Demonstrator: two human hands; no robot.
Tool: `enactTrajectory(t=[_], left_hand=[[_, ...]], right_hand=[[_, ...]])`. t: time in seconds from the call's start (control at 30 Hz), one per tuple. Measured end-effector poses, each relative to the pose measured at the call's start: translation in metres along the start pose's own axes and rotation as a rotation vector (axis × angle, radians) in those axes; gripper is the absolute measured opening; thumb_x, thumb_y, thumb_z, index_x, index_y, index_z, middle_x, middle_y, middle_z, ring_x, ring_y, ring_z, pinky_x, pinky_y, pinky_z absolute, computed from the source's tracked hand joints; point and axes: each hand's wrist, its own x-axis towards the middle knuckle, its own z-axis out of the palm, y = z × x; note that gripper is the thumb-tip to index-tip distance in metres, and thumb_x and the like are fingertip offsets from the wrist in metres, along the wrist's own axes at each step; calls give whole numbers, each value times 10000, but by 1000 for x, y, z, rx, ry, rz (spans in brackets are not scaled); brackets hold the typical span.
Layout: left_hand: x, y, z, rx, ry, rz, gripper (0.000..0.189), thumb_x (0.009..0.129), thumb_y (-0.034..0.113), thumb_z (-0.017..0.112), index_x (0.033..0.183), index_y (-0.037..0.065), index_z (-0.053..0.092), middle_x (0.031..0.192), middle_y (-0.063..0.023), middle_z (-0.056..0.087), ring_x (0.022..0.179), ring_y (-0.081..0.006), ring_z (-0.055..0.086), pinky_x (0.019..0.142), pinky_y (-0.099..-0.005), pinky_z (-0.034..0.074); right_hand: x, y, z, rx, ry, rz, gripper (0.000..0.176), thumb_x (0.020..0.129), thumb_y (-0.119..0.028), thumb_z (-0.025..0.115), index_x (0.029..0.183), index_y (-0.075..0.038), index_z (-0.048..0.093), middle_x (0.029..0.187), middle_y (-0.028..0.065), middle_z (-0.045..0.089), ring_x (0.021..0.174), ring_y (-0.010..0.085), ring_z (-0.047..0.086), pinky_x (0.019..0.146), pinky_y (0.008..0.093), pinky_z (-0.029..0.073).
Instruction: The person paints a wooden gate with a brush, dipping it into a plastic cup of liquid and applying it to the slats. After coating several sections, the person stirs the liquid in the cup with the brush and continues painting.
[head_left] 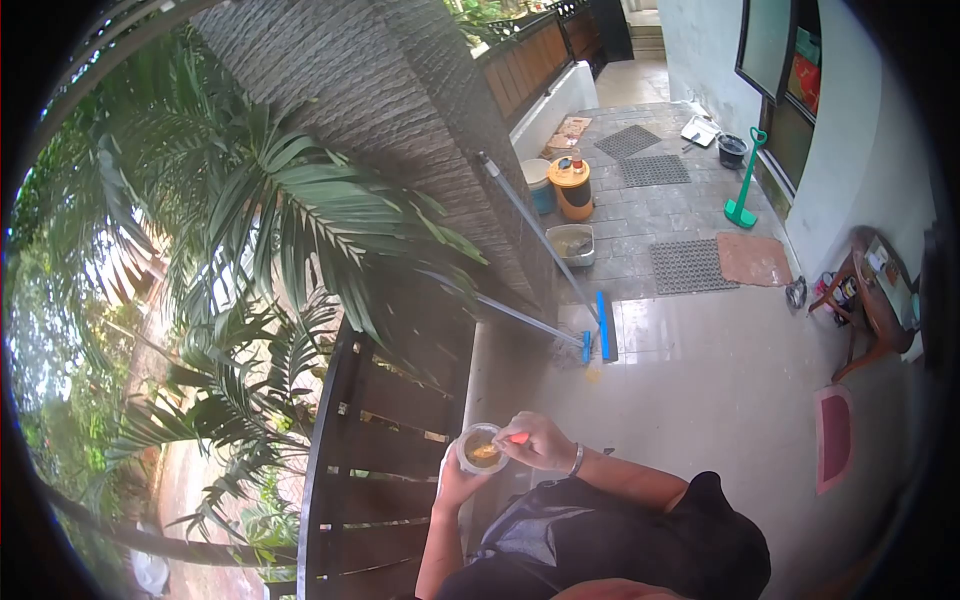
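A small white round tub (480,449) is held in my left hand (459,484), whose fingers curl around its side. Inside it shows some yellowish-brown stuff. Over the tub's rim, my right hand (541,444) is closed on an orange-handled tool (518,438). Its lower end dips into the tub, and I cannot make out whether it is a spoon or a brush. Both hands are in front of my dark shirt, close to the slatted railing (385,470).
A blue squeegee (606,328) and a blue-headed broom (586,346) lean by the stone pillar (400,90). Beyond are an orange-lidded bucket (571,190), a grey basin (572,243), a green long-handled tool (742,205) and rubber mats (690,264). A wooden chair (870,300) stands right.
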Motion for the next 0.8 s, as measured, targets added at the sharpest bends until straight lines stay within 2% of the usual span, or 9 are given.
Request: enactTrajectory(t=[0.1,0.23,0.33,0.53,0.63,0.8], left_hand=[[1,-6,-2,35,18,19,740,653,204,908,1288,21,575,1218,-109,655,1134,-234,638,1002,-374,485],[-1,-5,-1,-24,2,-17,755,642,194,903,1299,24,571,1239,-125,641,1160,-262,625,1010,-386,476],[-1,6,-2,-32,-25,-12,763,637,183,895,1307,24,567,1250,-131,631,1178,-279,612,1024,-397,463],[-3,-9,-1,-53,-18,-6,743,637,173,883,1295,24,571,1250,-130,631,1174,-279,611,1026,-398,462],[-7,-7,0,-53,19,-25,742,641,182,889,1293,27,571,1236,-127,642,1151,-271,627,1011,-385,476],[-9,-10,-6,-17,15,-25,717,662,150,905,1279,1,573,1219,-125,655,1126,-222,640,981,-370,502]], right_hand=[[-1,0,0,-8,-9,1,97,896,-152,668,933,-80,721,764,68,655,683,250,601,644,366,462],[-3,1,1,9,-21,35,102,896,-132,652,932,-66,721,769,68,672,689,240,605,645,356,465],[-8,4,1,-8,-39,74,79,866,-135,706,924,-82,694,826,60,696,732,268,643,682,387,497],[-6,2,2,-26,-70,90,78,871,-142,705,926,-87,696,824,62,694,737,272,642,688,382,495],[0,0,6,-16,-47,35,95,887,-145,676,933,-76,721,771,71,667,696,257,610,646,371,469],[2,6,14,-6,-80,1,92,873,-142,702,962,-120,706,728,54,591,674,258,570,652,383,449]])
